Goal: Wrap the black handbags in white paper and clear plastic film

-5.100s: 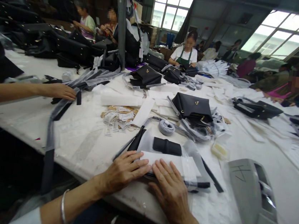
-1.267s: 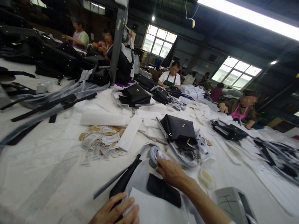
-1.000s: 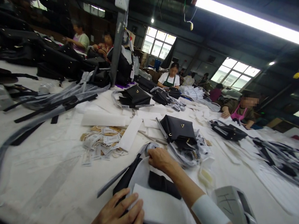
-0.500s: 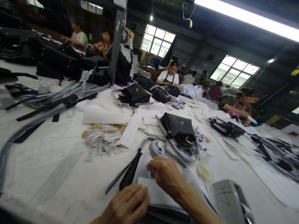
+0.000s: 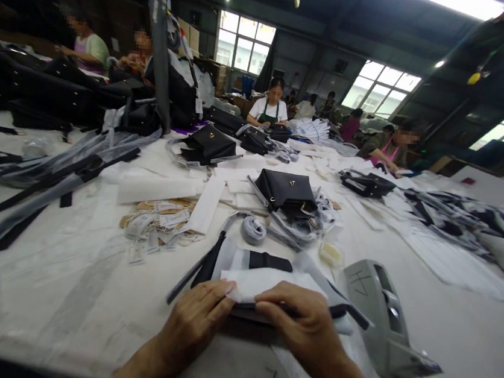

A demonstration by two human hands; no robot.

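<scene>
In front of me lies a black bag [image 5: 271,261], partly covered with grey wrapping film, its strap end sticking out at the left. A white padding sheet [image 5: 264,280] lies across its near part. My left hand [image 5: 195,321] pinches the sheet's left near corner between thumb and fingers. On the right, my right hand [image 5: 303,316] has thumb and fingers closed on the sheet's near edge, just above the bag's dark edge. My hands partly hide that edge. Behind the bag sits a wrapped coiled strap [image 5: 254,230].
A grey tape dispenser [image 5: 372,312] stands right of the bag. Beyond are another black bag [image 5: 286,190], a heap of tags [image 5: 156,227] and white foam strips [image 5: 207,205]. Wrapped straps [image 5: 51,196] lie at left. Several people work farther back, one in a green apron [image 5: 268,113].
My right hand has come down and nearer me to the sheet's near edge. The sheet has shifted, uncovering a black band on the bag. The view has tilted and shifted right.
</scene>
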